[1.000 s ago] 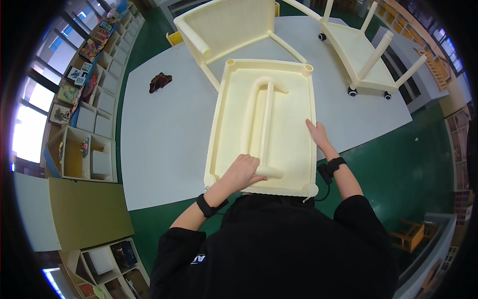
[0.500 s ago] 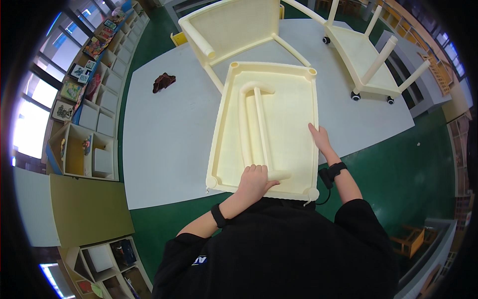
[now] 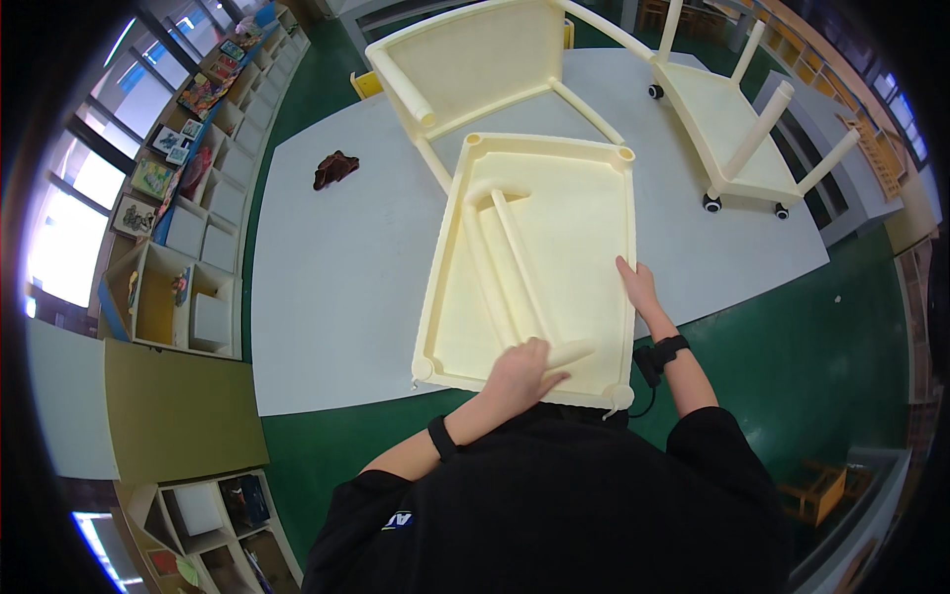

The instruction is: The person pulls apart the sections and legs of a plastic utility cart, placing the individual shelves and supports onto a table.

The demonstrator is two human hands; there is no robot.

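A cream plastic tray-like shelf (image 3: 584, 238) with a raised rim and round corner sockets tilts against my body at the table's near edge. Inside it lies a cream U-shaped tube handle (image 3: 482, 262) with a thinner crossbar. My left hand (image 3: 519, 376) is wrapped round the near bend of that handle, low in the shelf. At the shelf's right rim my right hand (image 3: 638, 282) grips the edge, thumb on the rim and the other fingers mostly hidden behind it.
The grey table (image 3: 327, 267) carries a larger cream frame piece (image 3: 475, 59) at the back, a wheeled cream shelf with upright posts (image 3: 727, 129) at the right, and a crumpled dark brown piece (image 3: 335, 169) at the left. Low white shelving (image 3: 203, 238) lines the left wall.
My left hand has moved slightly right and down, swinging the near end of the handle to the right, so it now lies more slantwise. My right hand keeps its hold on the rim.
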